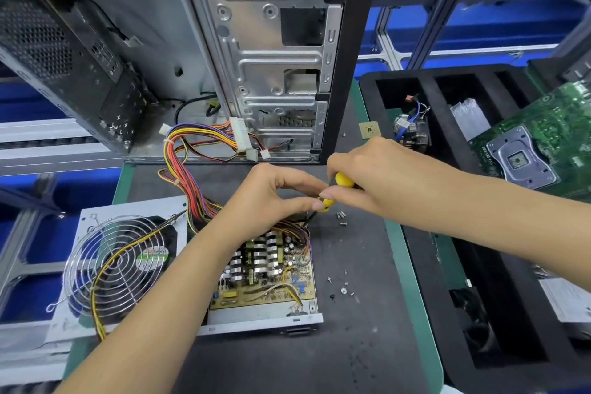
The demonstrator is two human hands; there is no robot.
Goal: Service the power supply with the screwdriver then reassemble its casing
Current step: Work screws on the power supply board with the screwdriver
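The right hand (367,176) grips the yellow screwdriver (343,181); the left hand (271,198) seemingly pinches its lower handle above the open power supply (265,269); 3 screws (341,218) lie beside.

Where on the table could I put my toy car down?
The bare dark mat in front of the open power supply is free. Right of it, loose screws lie scattered. Behind, both hands, cables and the computer case crowd it.

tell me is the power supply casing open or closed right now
Open: the circuit board lies exposed, and the fan cover lies beside it.
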